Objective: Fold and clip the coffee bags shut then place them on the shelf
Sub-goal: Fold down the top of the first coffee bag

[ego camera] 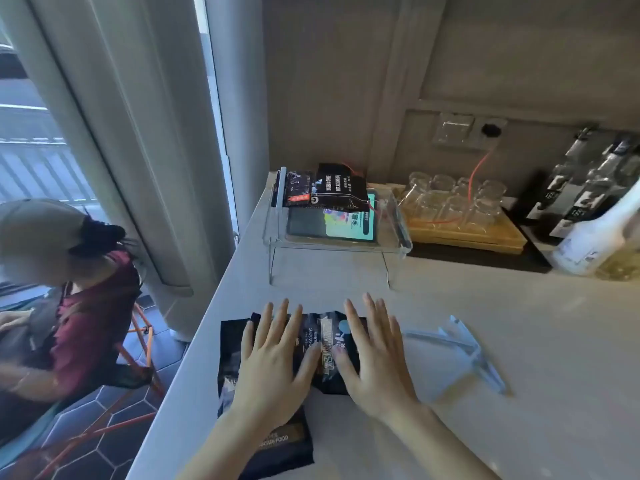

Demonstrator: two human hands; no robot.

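Both hands lie flat with fingers spread, gripping nothing: the left hand (273,362) and the right hand (372,355) press side by side on a dark coffee bag (322,344) lying on the pale table (485,427) near its left edge. The bag's upper part looks folded over under the palms, with its lower end reaching toward the person beneath the left wrist. Just right of the right hand, a clear plastic clip (464,351) lies on the table, apart from the bag. Farther back stands a clear shelf (398,237) on thin legs, carrying two more dark coffee bags (332,187) at its rear left. Right of the shelf, glass cups (450,199) sit on a wooden tray (485,237).
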